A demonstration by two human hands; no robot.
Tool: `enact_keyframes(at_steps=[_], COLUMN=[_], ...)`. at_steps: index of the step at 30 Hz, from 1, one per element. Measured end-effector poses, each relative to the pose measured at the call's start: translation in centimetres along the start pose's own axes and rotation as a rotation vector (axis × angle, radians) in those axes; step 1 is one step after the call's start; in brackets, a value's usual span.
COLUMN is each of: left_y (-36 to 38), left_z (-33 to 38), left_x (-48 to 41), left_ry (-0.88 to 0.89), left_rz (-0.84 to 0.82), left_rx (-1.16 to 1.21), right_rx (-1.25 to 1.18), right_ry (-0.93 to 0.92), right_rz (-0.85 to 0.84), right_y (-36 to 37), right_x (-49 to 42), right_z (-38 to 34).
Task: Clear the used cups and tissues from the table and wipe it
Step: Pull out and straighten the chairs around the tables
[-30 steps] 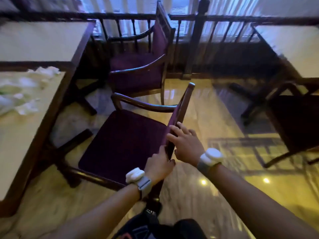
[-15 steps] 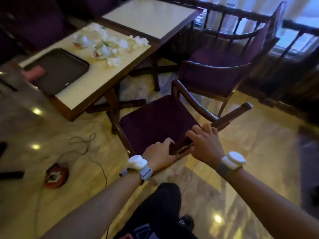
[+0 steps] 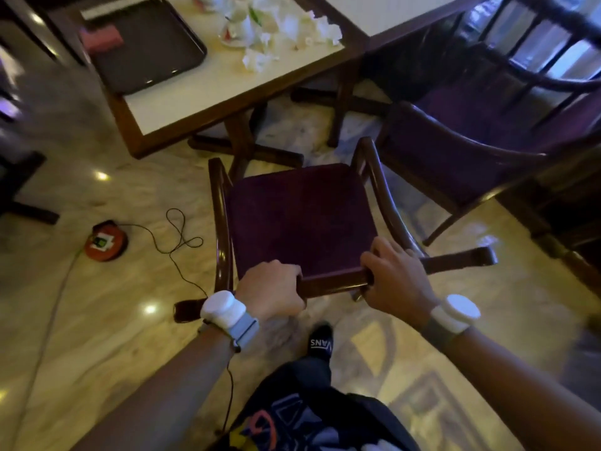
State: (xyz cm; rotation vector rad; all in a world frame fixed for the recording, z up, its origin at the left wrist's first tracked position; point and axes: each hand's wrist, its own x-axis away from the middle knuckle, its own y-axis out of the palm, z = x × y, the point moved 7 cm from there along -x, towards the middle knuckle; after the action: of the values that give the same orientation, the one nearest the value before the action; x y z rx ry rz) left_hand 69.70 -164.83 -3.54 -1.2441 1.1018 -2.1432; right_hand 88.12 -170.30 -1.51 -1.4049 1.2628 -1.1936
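A dark wooden chair with a purple seat stands in front of me, facing the table. My left hand grips the top rail of its back on the left, and my right hand grips the same rail on the right. Beyond the chair, a cream-topped table carries a heap of crumpled white tissues and used white cups at its far end. A dark tray lies on the table's left part with a pink cloth on it.
A second purple armchair stands to the right of the one I hold. A red round device with a thin looping cable lies on the marble floor at the left. Another table adjoins at the back.
The chair has swung round so that it now faces the table squarely, both hands still on its back rail. My view has turned left and down towards the table.
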Motion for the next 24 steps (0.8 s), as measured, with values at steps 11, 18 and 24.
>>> enact_keyframes(at_steps=[11,18,24], left_y=[-0.6,-0.3,-0.6], left_z=[0.2,0.6,2.6], left_x=[0.3,2.1,2.7], left_ry=[-0.173,-0.442,-0.557], left_rz=[0.184,0.348,0.343], left_rx=[-0.072,-0.097,-0.119], right_rx=[0.061,0.032,0.007], right_ry=[-0.108,-0.311,-0.357], right_rz=[-0.174,-0.205,-0.262], right_y=[-1.1,-1.4,-2.3], right_x=[-0.2,-0.4,-0.2], right_z=[5.7,5.1,5.6])
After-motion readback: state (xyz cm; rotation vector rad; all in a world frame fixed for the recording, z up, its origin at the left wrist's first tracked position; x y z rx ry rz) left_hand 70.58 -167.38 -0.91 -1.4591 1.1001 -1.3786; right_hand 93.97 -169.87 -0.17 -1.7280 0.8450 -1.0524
